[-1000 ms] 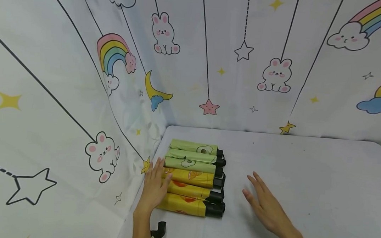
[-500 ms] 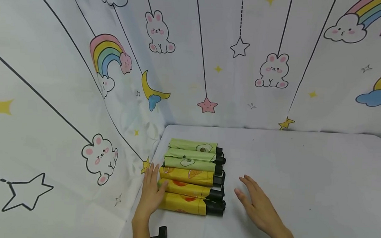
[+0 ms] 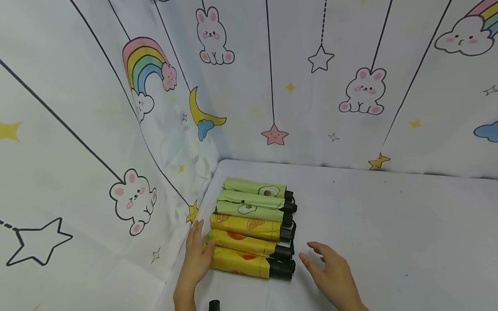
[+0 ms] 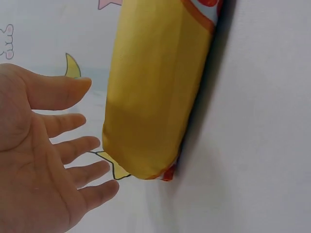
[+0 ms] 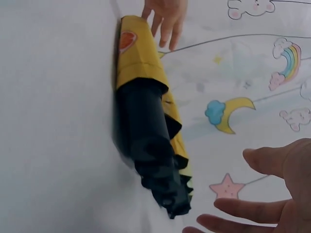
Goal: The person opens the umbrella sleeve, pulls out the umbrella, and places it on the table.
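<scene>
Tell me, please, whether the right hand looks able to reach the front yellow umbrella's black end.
Probably yes: the right hand is close beside the black end, and only bare tabletop shows between them.

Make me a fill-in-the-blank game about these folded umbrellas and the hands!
There are ____ green umbrellas.
The fruit printed on them is ____.
The nearest umbrella in the row is mostly ____.
The right hand is holding ____.

Missing words: three; avocado; yellow; nothing.
</scene>
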Tool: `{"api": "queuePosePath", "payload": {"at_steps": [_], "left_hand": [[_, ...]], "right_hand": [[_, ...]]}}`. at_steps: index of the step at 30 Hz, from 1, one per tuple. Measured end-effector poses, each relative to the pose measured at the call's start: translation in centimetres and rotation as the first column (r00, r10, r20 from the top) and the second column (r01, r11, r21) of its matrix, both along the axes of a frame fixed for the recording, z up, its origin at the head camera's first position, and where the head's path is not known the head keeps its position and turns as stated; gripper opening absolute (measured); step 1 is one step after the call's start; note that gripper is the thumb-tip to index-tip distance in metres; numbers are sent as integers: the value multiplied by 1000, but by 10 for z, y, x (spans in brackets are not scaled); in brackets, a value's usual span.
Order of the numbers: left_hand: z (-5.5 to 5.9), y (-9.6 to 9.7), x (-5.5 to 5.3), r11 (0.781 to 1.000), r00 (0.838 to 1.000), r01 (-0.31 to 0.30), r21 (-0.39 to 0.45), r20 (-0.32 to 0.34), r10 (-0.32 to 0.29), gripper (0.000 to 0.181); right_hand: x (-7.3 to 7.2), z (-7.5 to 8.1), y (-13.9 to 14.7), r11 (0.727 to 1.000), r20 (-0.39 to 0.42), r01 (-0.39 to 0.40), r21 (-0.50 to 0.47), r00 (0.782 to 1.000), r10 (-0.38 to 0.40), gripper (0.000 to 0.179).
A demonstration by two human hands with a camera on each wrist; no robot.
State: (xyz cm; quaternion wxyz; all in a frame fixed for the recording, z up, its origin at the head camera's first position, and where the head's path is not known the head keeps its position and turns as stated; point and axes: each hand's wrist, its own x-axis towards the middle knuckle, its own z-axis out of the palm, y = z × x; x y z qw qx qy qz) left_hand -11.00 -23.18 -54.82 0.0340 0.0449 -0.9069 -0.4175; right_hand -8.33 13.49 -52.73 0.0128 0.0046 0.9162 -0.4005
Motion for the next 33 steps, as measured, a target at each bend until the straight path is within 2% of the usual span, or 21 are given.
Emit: {"api": "queuePosePath", "payload": {"at_steps": [4,7,12,15,22,27,33], "left_hand": [[-4,0,1,998,1000,-22,63,11,21,65],[-5,1,3,991,998,-61,123,29,57,62],[-5,2,6,969,989,-144,199,66,134,59],[-5,3,8,950,984,-175,260,72,161,57],[-3,6,12,884,980,-198,423,54,193,55],[-3,8,13,867,967,-247,433,60,246,54],[-8,12,15,845,950,-299,443,57,306,52]], "right_hand": [[2,-1,-9,1000,-1,17,-5,1000,-17,52],[3,-2,-14,1000,3,21,-18,1000,-21,46],[6,-6,-21,1000,39,28,-9,999,-28,46],[7,-8,-24,999,67,34,17,997,-35,47],[8,-13,-28,999,73,37,27,997,-39,46],[9,-13,-30,998,93,54,24,994,-56,45],[9,-16,-31,999,96,34,-9,995,-33,43]]}}
